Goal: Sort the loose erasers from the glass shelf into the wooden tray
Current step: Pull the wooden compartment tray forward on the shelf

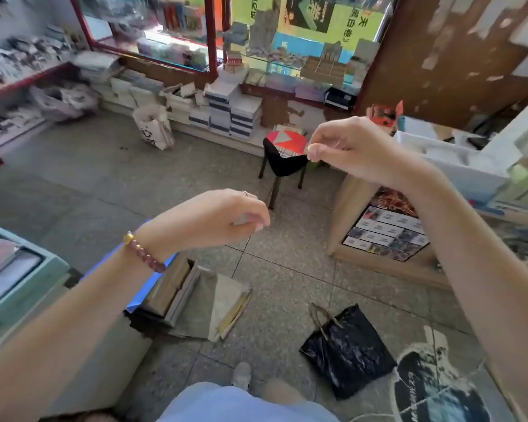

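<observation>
Both my hands hang in mid-air over the shop floor. My left hand (pixel 226 217), with a bead bracelet at the wrist, points down with loosely curled fingers, and I see nothing in it. My right hand (pixel 345 144) is higher and further right, its thumb and fingertips pressed together with nothing visible between them. The glass shelf (pixel 287 66) is far off at the back, blurred, with small loose items on it. A brown compartmented tray (pixel 323 68) stands at its right end. I cannot make out single erasers.
A small stool (pixel 284 153) with a red card on top stands ahead. On the right, an open box of packs (pixel 387 229) leans on the floor. A black bag (pixel 348 351) and a pile of books (pixel 177 287) lie near my feet. A counter (pixel 16 269) is at left.
</observation>
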